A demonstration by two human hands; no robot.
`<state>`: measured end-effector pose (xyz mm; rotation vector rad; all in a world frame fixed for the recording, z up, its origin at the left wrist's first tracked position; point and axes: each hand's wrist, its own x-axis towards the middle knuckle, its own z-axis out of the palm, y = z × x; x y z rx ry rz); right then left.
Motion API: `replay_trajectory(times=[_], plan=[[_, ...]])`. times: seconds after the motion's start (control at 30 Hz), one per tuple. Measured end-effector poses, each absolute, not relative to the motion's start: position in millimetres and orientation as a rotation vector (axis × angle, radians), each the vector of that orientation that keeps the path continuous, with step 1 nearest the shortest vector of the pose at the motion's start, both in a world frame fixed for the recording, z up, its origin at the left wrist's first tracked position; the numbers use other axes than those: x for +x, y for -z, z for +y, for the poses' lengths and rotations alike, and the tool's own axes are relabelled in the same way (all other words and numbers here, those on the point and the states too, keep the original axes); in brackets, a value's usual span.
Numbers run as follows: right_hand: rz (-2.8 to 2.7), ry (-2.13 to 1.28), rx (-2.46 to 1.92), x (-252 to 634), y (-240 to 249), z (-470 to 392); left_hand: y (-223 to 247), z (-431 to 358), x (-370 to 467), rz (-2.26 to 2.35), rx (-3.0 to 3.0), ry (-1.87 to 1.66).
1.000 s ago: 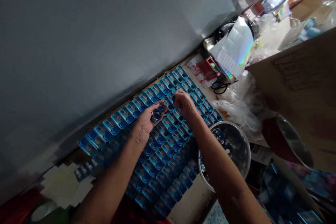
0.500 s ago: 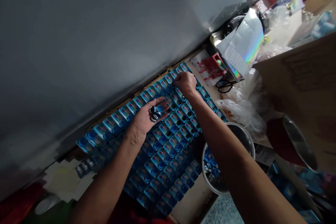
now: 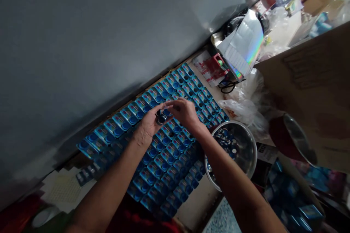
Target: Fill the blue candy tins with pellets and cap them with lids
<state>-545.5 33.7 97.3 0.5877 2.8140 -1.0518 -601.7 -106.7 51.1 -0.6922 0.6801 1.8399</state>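
My left hand (image 3: 149,123) is cupped palm up over the rows of cards, holding several small round blue-and-silver pieces (image 3: 161,118). Close against its fingertips is my right hand (image 3: 186,114), fingers bent together over the palm; whatever they pinch is hidden. Beneath both hands lie rows of blue blister-style cards (image 3: 128,114), each with a round recess. Dark round pieces show in the recesses toward the far right end, while those at the left look plain blue. A metal bowl (image 3: 248,145) beside my right forearm contains more of the small round pieces.
A grey wall (image 3: 95,36) runs along the table's far side. Right of the cards are black-handled scissors (image 3: 228,86), a red tape dispenser (image 3: 216,65), clear plastic bags (image 3: 248,113) and a red bowl (image 3: 290,138) tilted against a large cardboard box (image 3: 308,69).
My right hand has come back from the far row of cards to my left palm. A dark piece now shows in the far-row card where it was. The view has shifted slightly.
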Motion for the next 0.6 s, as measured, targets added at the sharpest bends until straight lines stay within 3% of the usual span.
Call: replay_trajectory(times=[0.3,0.43,0.6], plan=[[2.759,1.267,1.090,-518.3,-86.7,64.7,-61.4,-79.8,-586.3,0.738,-0.778,-1.743],[2.803,0.914,1.331,-537.1,-76.8,102.8,-62.2,-80.9,-594.1,0.708,-0.682,-1.782],[2.843,0.501,1.089,-559.3,-59.9,115.0,-58.0,-84.8,-604.7,0.717,-0.680,-1.803]])
